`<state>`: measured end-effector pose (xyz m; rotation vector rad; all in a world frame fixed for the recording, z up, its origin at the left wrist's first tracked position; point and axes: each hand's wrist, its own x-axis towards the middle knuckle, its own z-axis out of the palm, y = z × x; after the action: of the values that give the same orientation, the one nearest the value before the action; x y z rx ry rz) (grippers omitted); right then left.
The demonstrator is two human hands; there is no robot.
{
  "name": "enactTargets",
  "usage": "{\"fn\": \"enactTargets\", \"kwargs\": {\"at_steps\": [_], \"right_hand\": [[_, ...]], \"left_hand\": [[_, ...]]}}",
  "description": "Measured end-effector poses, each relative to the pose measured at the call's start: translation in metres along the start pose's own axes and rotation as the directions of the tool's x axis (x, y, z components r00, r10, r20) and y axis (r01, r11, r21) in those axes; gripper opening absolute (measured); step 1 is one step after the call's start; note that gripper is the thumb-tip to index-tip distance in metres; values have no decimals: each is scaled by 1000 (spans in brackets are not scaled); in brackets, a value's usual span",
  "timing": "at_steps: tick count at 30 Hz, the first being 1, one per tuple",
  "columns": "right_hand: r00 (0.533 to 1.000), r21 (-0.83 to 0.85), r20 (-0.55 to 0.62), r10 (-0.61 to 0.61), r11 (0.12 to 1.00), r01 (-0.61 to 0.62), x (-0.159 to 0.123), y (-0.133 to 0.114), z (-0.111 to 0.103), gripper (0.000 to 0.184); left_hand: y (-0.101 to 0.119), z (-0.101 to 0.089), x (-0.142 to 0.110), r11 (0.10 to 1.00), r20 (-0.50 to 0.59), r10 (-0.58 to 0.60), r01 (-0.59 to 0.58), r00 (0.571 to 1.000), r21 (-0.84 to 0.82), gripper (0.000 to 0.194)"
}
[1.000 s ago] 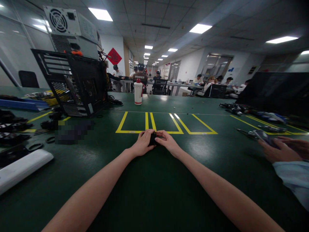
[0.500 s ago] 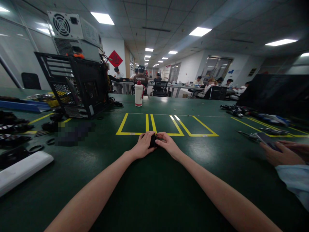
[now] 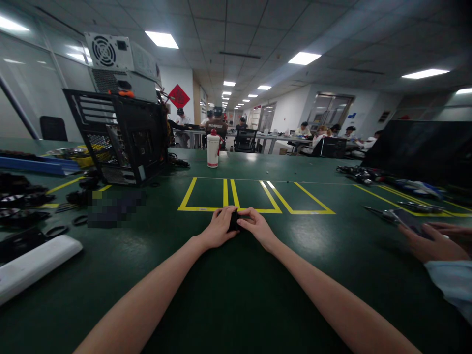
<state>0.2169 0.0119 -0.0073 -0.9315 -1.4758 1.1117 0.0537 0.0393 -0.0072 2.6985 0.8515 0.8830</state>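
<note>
At one green table [image 3: 313, 241], left hand [image 3: 220, 229] and right hand [image 3: 259, 229] grasp one black object [image 3: 233, 222].

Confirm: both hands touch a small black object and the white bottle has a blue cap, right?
No: in the head view the white bottle has a red cap, not blue; the left hand and right hand touch the small black object.

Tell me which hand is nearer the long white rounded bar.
Left. The left hand is to the right of the bar; the right hand is farther right, past the left.
</note>
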Motion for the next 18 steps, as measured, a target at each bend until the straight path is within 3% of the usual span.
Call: {"fn": "enactTargets", "kwargs": {"at_steps": [4,9,14,18], "right_hand": [[999,-18,5,34,999,-34,1,0,-2,29],[995,51,93,38,998,-43,-1,-3,-5,32],[999,12,43,7,1000,-7,-1,-2,-4,22],[999,-11,33,-2,1000,2,1,2,-3,25]], "left_hand": [[1,-2,0,1000,3,-8,8,1000,3,61],[2,-2,1,1000,19,-14,14,1000,-13,60],[0,0,0,1000,7,-13,13,1000,-12,61],[1,0,0,1000,5,-6,7,1000,-12,61]]}}
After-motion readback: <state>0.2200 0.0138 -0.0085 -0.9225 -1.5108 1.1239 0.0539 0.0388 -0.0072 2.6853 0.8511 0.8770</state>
